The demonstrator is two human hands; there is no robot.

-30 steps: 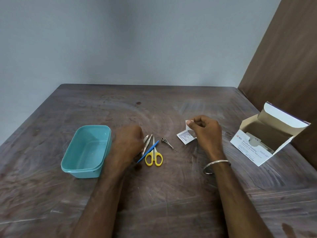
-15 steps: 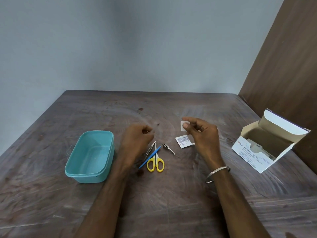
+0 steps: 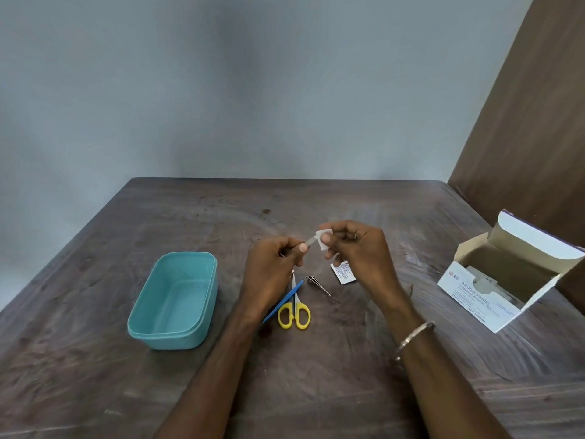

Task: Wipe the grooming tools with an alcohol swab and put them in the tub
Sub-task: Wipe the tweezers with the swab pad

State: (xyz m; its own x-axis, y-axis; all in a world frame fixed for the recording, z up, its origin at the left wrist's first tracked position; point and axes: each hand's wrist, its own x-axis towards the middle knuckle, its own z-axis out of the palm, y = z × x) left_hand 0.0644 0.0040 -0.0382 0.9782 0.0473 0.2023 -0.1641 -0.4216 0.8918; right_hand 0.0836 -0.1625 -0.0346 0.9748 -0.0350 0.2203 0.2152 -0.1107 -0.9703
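Left hand (image 3: 272, 267): mine, raised above the table (image 3: 316, 391), fingers curled round a thin metal tool (image 3: 311, 240). Only its tip shows past my thumb; which tool it is I cannot tell.

Right hand (image 3: 354, 248): mine, raised just beside the left, thumb and forefinger pinching a white swab (image 3: 322, 237). The swab touches the tool's tip. Ring on one finger; metal bangle (image 3: 414, 339) at the wrist.

Tub (image 3: 172, 301): teal, rectangular, open, on the table to my left. Nothing in it.

Scissors (image 3: 294, 308): yellow handles, flat on the table between my forearms, blades pointing away from me.

Blue tool (image 3: 285, 301): slim stick, lying slantwise across the scissors, touching them.

Clipper (image 3: 317, 284): small, metal, on the table just right of the scissors' blades, apart from them.

Wrapper (image 3: 343, 272): torn swab sachet, white with blue print, flat on the table under my right hand.

Box (image 3: 506, 280): white card, labelled Alcohol Swabs, lid flap up, on the table at far right, well apart from the tools.
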